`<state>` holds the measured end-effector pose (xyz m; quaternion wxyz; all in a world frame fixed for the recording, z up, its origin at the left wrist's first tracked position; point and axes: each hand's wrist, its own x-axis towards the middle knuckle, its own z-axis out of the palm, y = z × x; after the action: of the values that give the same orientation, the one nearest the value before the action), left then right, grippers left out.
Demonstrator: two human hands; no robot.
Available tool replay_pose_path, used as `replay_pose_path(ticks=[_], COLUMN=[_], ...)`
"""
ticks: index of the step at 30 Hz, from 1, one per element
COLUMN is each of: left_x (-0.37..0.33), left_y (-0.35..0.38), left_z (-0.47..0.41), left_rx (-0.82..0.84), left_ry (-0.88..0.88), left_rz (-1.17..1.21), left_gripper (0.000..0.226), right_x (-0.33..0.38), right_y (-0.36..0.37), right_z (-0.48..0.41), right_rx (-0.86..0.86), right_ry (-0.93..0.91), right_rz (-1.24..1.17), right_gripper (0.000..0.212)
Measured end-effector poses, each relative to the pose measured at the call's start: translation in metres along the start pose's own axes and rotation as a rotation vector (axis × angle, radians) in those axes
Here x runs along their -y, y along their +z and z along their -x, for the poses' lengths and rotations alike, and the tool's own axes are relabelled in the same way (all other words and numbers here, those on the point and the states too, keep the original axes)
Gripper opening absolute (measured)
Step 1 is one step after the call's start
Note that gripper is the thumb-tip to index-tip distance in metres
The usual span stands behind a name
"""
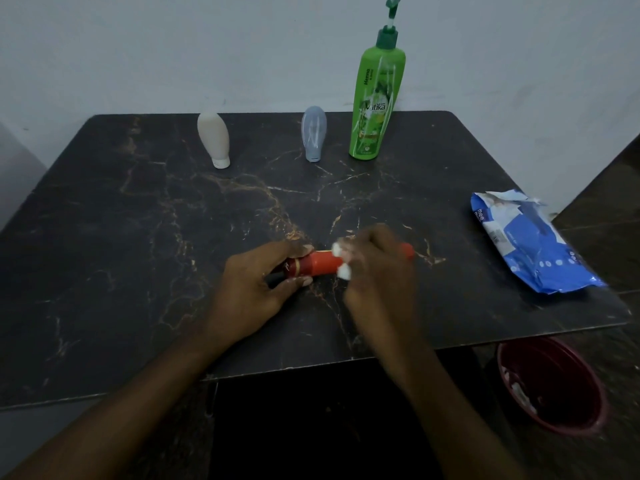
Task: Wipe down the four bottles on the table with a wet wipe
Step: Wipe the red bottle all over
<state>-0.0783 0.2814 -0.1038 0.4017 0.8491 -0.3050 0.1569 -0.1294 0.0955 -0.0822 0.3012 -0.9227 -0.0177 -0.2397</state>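
Head view: dark marbled table (138, 237) by wall (173, 46); left grip (256, 282) clasps red bottle (320, 263), right grip (377, 265) clutches wipe (343, 272).

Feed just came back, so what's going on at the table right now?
A person holds the red bottle sideways at the front of the table: the left hand grips its dark end, the right hand wraps a wipe around its middle. The white bottle, blue bottle and green pump bottle stand at the back, untouched. The wipe pack lies at the right.
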Motion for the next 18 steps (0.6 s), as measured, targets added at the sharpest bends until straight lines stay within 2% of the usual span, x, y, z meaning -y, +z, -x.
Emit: replay_pose_path(ticks=[4,7,9,14,18], left_x=[-0.005,-0.005,-0.002,0.000,0.001], left_y=[-0.003,-0.001,0.000,-0.002,-0.002], left_z=[-0.001,-0.001,-0.002,-0.004,-0.006], left_rx=[0.009,-0.002,-0.002,-0.003,0.019], left_ry=[-0.027,-0.020,-0.025,-0.036,-0.105], left_rz=[0.025,0.009,-0.001,0.021,0.076], left_gripper=[0.041,0.039,0.042,0.046,0.049], right_x=[0.025,0.010,-0.008,-0.065,-0.077], right_y=[0.015,0.010,0.001,-0.031,-0.041], right_z=[0.000,-0.002,-0.004,-0.013,-0.016], right_rx=[0.032,0.039,0.061,-0.016,-0.026], right_ry=[-0.099,-0.119,-0.106,0.104,0.168], right_rz=[-0.022,-0.043,0.027,-0.053,-0.054], right_gripper=[0.035,0.037,0.035,0.013,0.013])
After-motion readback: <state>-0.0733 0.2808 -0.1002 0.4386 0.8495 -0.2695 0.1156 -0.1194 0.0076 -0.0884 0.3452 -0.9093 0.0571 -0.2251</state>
